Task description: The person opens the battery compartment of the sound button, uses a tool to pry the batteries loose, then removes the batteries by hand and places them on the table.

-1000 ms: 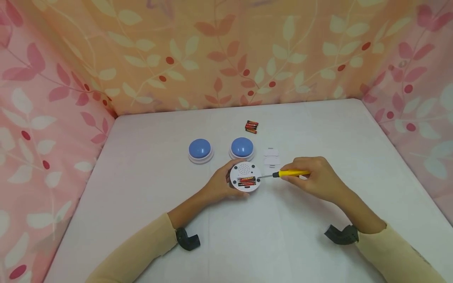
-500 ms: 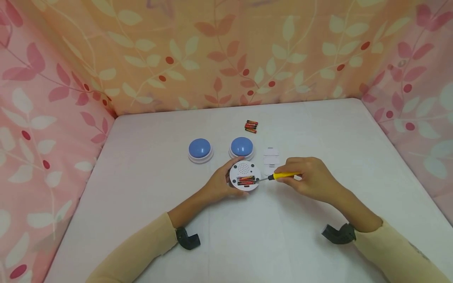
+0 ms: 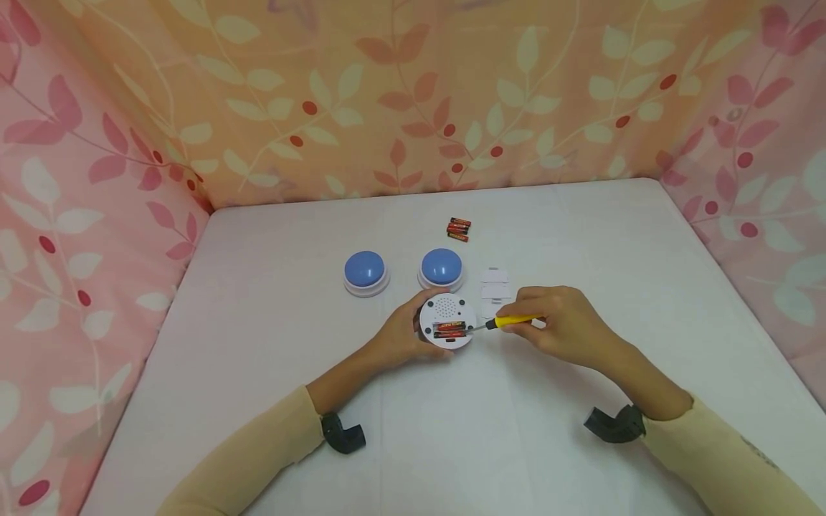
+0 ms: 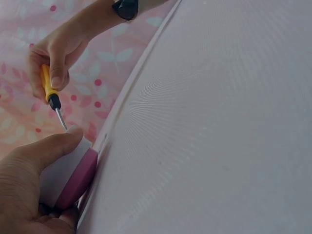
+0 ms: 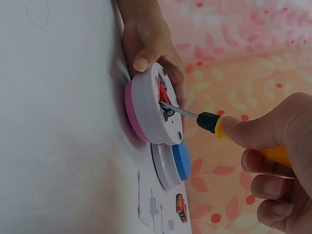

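My left hand (image 3: 403, 333) grips a round white push-button buzzer (image 3: 444, 309) by its side, bottom face up. Its pink dome (image 5: 136, 116) points down in the right wrist view. Two red batteries (image 3: 449, 330) lie in its uncovered battery compartment. My right hand (image 3: 568, 322) holds a screwdriver (image 3: 516, 320) by its yellow handle. The screwdriver's metal shaft (image 5: 183, 109) reaches into the compartment at the right end of the batteries. Whether the tip presses on a battery is too small to tell.
Two blue-domed buzzers, one on the left (image 3: 364, 271) and one behind the held buzzer (image 3: 442, 268), stand on the white table (image 3: 290, 251). Several loose batteries (image 3: 458, 229) lie farther back. Flat white covers (image 3: 495, 290) lie beside my right hand. A patterned curtain (image 3: 413, 93) surrounds the table.
My right hand has shifted left with the screwdriver, its tip going from the compartment's right edge to the end of the batteries. The left hand and the buzzer have stayed nearly still.
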A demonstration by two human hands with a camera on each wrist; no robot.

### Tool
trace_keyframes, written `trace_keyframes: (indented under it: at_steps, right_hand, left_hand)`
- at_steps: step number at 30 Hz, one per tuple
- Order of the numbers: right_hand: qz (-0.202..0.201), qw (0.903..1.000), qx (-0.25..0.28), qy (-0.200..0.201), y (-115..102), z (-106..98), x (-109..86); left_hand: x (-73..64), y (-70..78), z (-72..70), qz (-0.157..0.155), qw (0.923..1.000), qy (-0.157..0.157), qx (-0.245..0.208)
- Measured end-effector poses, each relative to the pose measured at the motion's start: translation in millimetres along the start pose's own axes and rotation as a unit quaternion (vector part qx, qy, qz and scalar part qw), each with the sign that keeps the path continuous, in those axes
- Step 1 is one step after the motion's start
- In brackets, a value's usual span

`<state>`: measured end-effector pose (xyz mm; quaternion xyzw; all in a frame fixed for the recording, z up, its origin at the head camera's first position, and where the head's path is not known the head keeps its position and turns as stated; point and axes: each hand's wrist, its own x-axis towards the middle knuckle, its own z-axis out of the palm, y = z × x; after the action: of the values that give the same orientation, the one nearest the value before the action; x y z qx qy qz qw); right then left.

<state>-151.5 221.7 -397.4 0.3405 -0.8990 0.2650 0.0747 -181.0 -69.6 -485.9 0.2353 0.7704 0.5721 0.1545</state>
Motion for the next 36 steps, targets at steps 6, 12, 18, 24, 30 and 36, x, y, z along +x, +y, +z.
trace_keyframes:
  at_steps: [6, 12, 18, 24, 30, 36]
  right_hand:
    - [-0.004, 1.0, 0.002, -0.003, -2, -1, 2.2]
    - [-0.004, 1.0, 0.006, -0.005, -5, 0, 4.7]
    - [-0.01, 0.9999, 0.0, -0.005, -7, 2, 5.9]
    - [-0.009, 0.9998, -0.017, -0.004, -7, 0, 5.0]
    - [-0.011, 0.9994, -0.03, -0.009, -10, 0, 6.2]
    - [-0.022, 0.9988, -0.042, -0.015, -14, 0, 8.3]
  left_hand:
    - [0.4, -1.0, 0.3, 0.001, 1.0, 0.0, 0.005]
    - [-0.5, 0.9, -0.1, -0.006, 0.9998, 0.002, 0.017]
    - [-1.5, 2.1, 0.3, -0.013, 0.9995, 0.006, 0.027]
    - [-1.3, 0.9, 1.4, -0.015, 0.9993, 0.006, 0.033]
    - [-0.8, 0.4, 1.2, -0.007, 0.9991, 0.006, 0.041]
    - [0.9, -0.2, 0.8, 0.002, 0.9992, 0.007, 0.04]
